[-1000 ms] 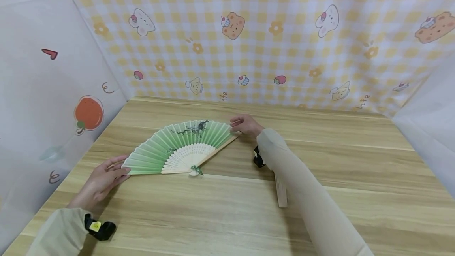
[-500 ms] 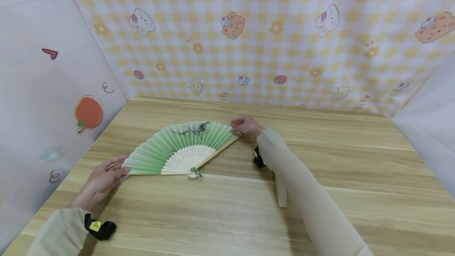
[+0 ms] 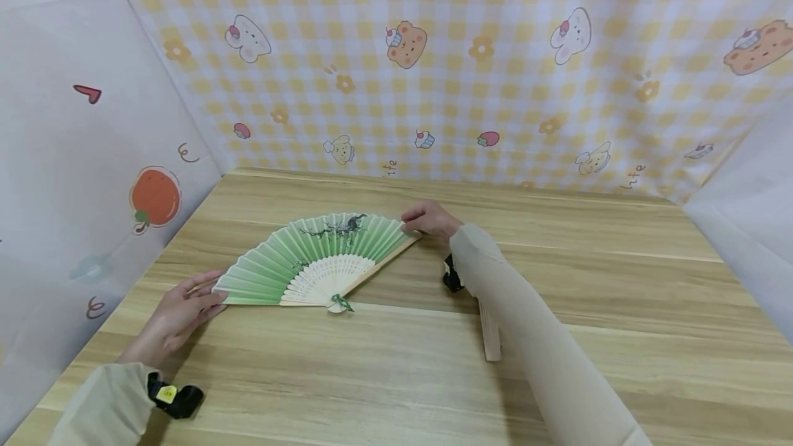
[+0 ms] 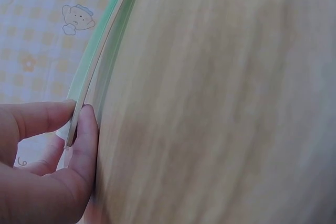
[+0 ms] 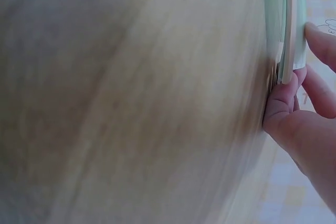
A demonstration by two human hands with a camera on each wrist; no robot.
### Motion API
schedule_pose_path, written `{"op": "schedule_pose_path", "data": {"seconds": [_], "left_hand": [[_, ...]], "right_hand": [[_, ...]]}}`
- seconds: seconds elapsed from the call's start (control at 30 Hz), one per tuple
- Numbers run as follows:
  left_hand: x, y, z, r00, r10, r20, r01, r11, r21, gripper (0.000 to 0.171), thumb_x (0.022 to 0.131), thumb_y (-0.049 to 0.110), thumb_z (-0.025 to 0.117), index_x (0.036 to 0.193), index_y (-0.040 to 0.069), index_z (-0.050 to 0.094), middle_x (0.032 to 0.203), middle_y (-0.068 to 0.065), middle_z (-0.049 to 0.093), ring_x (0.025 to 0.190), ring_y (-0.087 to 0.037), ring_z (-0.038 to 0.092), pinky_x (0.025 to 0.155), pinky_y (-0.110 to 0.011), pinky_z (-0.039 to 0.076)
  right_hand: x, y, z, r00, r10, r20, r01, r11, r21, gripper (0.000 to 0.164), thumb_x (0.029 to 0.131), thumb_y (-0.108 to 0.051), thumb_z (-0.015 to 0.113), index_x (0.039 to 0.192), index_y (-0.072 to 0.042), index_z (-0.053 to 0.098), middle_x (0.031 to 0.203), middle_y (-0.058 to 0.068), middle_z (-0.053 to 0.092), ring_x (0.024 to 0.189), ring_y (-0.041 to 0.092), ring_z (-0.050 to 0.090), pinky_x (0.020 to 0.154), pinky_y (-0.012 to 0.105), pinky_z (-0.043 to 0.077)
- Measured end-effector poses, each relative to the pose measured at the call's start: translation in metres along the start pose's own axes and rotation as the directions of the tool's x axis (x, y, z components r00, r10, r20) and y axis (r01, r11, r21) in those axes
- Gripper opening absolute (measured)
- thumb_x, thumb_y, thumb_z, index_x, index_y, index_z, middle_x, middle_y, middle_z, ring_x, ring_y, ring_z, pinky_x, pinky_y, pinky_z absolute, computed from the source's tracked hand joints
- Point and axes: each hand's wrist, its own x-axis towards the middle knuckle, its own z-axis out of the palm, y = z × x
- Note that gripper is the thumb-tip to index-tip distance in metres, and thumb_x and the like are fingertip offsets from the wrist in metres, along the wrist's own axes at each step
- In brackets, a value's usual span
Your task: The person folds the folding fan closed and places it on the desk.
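Observation:
A green folding fan (image 3: 322,253) is spread wide over the table, with a dark branch print, pale pierced ribs and a green tassel at its pivot. At its left end, my left hand (image 3: 186,308) pinches the outer stick; in the left wrist view, thumb and fingers (image 4: 86,140) lie on either side of the fan's edge (image 4: 92,66). My right hand (image 3: 431,218) pinches the opposite end near the tip of the other outer stick. The right wrist view shows that stick (image 5: 289,35) between thumb and fingers, close to the tabletop.
A slim pale wooden slatted object (image 3: 490,336) lies on the wooden table (image 3: 372,377), partly hidden by the right sleeve (image 3: 526,315). A checked cloth (image 3: 458,102) hangs behind the table, and a white cloth (image 3: 56,157) at the left.
The fan's upper edge has sunk slightly and its pivot has shifted a little toward me. Both hands stay almost where they were, with their hold kept.

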Motion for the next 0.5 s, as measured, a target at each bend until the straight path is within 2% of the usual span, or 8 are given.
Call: {"op": "schedule_pose_path", "data": {"seconds": [0.17,0.4,0.5], "left_hand": [[0.0002,0.0,0.001,1.0,-0.014,-0.007,0.014,1.0,0.006,0.037,0.084,0.002,0.058,0.115,0.016,0.043,0.088,0.013,0.057,0.081,0.0,0.056,0.074,-0.018,0.05],[-0.0002,0.001,0.0019,1.0,-0.013,-0.005,0.013,1.0,0.002,0.037,0.084,0.002,0.058,0.116,0.015,0.043,0.088,0.012,0.056,0.081,-0.001,0.056,0.073,-0.018,0.05],[-0.0005,0.0016,0.0016,1.0,-0.01,0.001,0.01,1.0,-0.004,0.038,0.084,0.002,0.058,0.117,0.015,0.042,0.088,0.012,0.057,0.08,-0.001,0.056,0.073,-0.018,0.05]], "right_hand": [[0.0003,0.0007,0.0005,1.0,0.009,-0.012,-0.009,1.0,0.003,0.029,0.08,-0.002,0.064,0.108,0.003,0.06,0.118,0.014,0.053,0.107,0.025,0.049,0.09,0.032,0.044],[0.001,0.001,0.0012,0.999,0.035,-0.027,-0.035,0.999,0.016,0.029,0.08,-0.004,0.064,0.109,0.0,0.061,0.116,0.012,0.055,0.106,0.022,0.05,0.092,0.032,0.042],[0.0001,0.0,0.001,0.998,0.045,-0.034,-0.045,0.999,0.019,0.029,0.08,-0.005,0.064,0.108,-0.002,0.061,0.114,0.01,0.056,0.099,0.019,0.052,0.084,0.028,0.046]]}}
